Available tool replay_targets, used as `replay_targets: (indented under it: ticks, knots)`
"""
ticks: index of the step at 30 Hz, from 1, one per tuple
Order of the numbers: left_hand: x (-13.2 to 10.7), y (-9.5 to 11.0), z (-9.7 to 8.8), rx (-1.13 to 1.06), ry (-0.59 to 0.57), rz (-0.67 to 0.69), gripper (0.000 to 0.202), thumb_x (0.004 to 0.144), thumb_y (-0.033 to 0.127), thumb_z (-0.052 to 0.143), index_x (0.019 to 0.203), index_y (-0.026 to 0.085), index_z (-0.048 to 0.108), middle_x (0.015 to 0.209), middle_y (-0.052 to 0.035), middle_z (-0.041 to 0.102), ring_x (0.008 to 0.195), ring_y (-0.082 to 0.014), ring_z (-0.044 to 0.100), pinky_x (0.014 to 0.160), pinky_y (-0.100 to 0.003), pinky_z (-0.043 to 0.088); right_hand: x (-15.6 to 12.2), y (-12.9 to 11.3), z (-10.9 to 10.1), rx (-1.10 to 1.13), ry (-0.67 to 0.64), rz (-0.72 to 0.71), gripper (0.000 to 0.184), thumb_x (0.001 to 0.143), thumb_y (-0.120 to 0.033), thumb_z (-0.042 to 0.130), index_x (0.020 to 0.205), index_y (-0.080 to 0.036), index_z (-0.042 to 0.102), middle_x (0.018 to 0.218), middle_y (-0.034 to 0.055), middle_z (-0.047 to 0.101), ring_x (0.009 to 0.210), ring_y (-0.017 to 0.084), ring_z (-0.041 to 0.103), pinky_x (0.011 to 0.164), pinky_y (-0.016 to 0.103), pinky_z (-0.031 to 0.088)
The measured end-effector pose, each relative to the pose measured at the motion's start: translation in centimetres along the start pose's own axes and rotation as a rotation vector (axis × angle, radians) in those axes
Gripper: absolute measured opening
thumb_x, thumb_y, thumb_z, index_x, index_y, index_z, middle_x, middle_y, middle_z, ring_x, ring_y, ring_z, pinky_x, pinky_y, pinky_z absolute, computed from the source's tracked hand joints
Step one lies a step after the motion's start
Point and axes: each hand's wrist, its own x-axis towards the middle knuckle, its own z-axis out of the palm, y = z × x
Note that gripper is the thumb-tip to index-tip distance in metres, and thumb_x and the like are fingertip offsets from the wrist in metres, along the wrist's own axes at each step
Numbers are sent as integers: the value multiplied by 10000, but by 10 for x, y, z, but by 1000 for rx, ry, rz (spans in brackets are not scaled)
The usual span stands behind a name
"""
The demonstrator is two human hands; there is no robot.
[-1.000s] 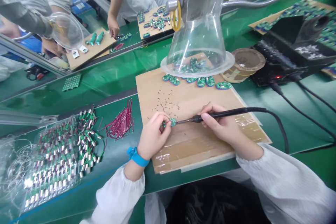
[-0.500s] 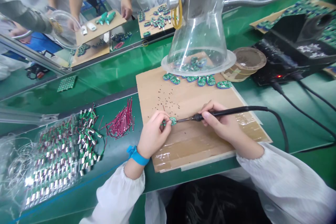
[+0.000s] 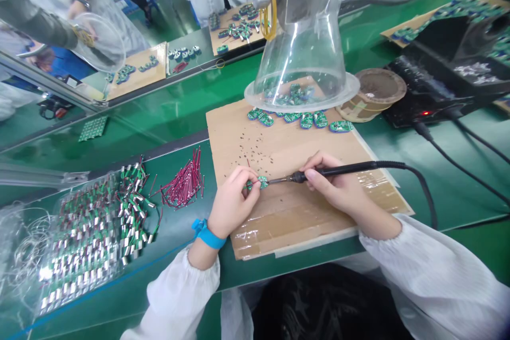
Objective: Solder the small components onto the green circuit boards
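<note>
Okay, so going left to right: a clear plastic bag (image 3: 85, 236) of wired green boards is lying on the green tabletop (image 3: 279, 271), with a bundle of red wires (image 3: 183, 186) sitting just beside it, probably so everything is staying within easy reach of the left hand (image 3: 231, 207). That hand's fingers are pressing together, clamping a small green circuit board (image 3: 258, 183) just above a cardboard pad (image 3: 303, 223), which seems to be keeping the board steady. The board is sitting right at those fingertips, with a soldering iron (image 3: 342, 170) coming in from the right. The right hand (image 3: 338, 189) is gripping the iron like a pen, fingers closed on its black handle, and the tip is touching or almost touching the board, can't quite tell. Further back, a row of green boards (image 3: 298, 120) is lining the pad's far edge, partly under a clear plastic funnel hood (image 3: 303, 48), while a soldering station (image 3: 438, 87) is showing a red light at far right.
</note>
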Motion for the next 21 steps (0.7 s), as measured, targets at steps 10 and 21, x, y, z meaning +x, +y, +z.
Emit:
replay_targets:
  ticks: [10, 21]
  knots:
    - [0, 0, -1, -3, -10, 1, 90, 988, 162, 545, 913, 211, 546, 1086, -24, 634, 902, -156, 616, 798, -277, 463, 2, -3, 0, -24, 16, 22, 230, 977, -462, 618, 898, -246, 632, 748, 26, 634, 622, 179, 601, 579, 330, 472]
    - [1, 0, -1, -15, -14, -5, 94, 980, 151, 555, 911, 213, 542, 1083, -19, 630, 977, -164, 621, 821, -272, 472, 2, -5, 0, -14, -10, 21, 169, 995, -385, 614, 914, -237, 623, 765, 11, 619, 646, 155, 587, 606, 308, 457]
